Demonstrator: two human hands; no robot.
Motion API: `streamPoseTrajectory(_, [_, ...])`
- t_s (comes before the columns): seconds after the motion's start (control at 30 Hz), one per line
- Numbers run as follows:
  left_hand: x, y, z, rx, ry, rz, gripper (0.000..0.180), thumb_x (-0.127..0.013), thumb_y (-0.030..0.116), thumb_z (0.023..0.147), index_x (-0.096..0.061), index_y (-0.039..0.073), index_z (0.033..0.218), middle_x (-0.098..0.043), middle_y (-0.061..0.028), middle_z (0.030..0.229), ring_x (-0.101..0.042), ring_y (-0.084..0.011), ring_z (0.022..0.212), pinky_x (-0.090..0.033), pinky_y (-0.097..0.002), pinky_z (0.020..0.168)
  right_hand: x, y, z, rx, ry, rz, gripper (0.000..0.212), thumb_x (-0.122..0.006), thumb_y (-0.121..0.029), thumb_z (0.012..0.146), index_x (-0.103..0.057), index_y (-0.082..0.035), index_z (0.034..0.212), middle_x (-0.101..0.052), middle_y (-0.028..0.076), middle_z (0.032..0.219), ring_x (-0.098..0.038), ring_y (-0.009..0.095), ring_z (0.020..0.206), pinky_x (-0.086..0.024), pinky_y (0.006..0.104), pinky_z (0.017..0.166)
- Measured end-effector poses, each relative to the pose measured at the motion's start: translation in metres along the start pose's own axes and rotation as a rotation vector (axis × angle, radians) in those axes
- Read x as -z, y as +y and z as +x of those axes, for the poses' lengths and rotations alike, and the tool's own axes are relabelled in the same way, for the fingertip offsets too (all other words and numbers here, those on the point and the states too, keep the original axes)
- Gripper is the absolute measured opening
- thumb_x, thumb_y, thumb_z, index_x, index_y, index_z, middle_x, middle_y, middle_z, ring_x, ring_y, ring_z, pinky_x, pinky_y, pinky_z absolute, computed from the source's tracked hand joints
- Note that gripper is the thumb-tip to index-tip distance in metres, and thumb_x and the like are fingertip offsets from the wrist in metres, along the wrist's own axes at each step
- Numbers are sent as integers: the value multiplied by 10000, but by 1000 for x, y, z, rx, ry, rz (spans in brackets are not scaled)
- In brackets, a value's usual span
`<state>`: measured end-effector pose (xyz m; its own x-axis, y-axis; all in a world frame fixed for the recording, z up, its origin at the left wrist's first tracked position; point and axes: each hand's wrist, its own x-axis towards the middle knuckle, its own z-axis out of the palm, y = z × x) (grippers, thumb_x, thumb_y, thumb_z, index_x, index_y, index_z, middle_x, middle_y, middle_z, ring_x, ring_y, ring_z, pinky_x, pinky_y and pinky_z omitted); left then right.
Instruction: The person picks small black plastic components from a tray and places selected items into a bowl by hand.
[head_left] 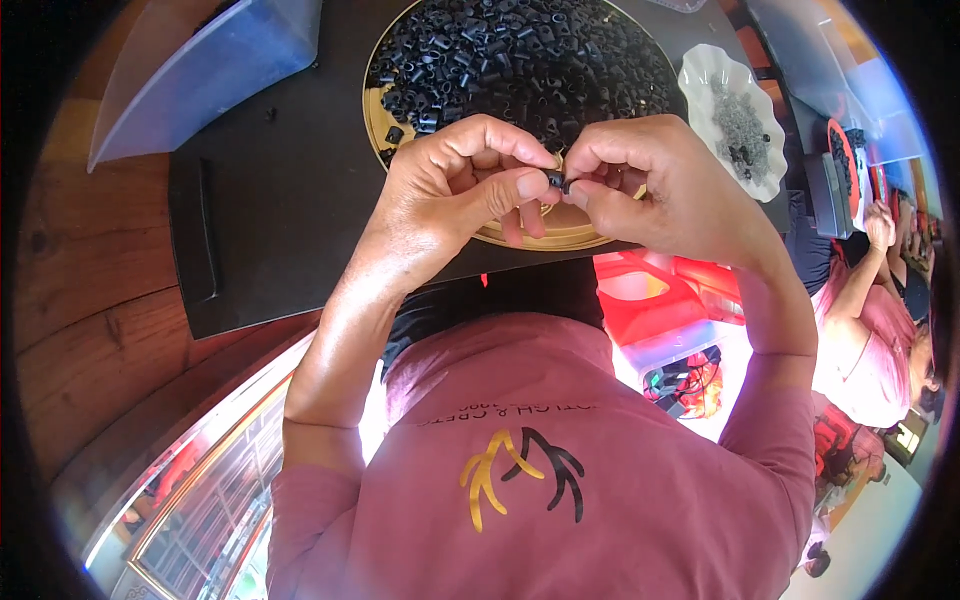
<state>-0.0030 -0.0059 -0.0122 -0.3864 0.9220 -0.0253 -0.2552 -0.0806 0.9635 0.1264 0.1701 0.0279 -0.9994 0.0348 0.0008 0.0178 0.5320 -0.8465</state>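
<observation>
Over the near edge of a round gold tray [376,112], my two hands meet at the fingertips. My left hand [450,190] pinches a small black cylindrical plastic part [553,179] between thumb and index finger. Pressed against the end of that part, my right hand [665,185] is closed in a pinch on a tiny dark piece [567,187], mostly hidden by the fingers. A thick heap of similar black plastic parts [480,60] covers most of the tray. Right of it stands a white wavy-edged dish [698,75] with small clear pieces [742,130] and a few black ones.
A translucent plastic bin [215,75] stands at the left of the black table [240,220]. Red plastic furniture [650,290] is below the table's front edge. At right, a co-worker [860,320] sits near an orange-rimmed tray [836,135].
</observation>
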Motion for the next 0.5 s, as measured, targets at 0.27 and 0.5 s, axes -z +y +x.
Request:
streamPoseTrajectory(0.27, [4, 1, 0, 13, -47, -43, 122, -655, 82, 902, -638, 18, 1005, -683, -84, 812, -657, -134, 671, -529, -239, 559, 4, -4, 0, -56, -81, 99, 62, -578, -44, 867, -586, 16, 878, -573, 11, 703, -507, 30, 566, -406, 203, 464])
streamPoseTrajectory(0.5, [3, 4, -1, 49, -62, -10, 100, -652, 75, 909, -643, 18, 990, -687, -70, 840, -649, -110, 693, -551, -242, 603, 8, -16, 1, -192, -119, 134, 79, -573, -63, 880, -582, 15, 885, -556, -16, 680, -474, 15, 485, -366, 191, 402])
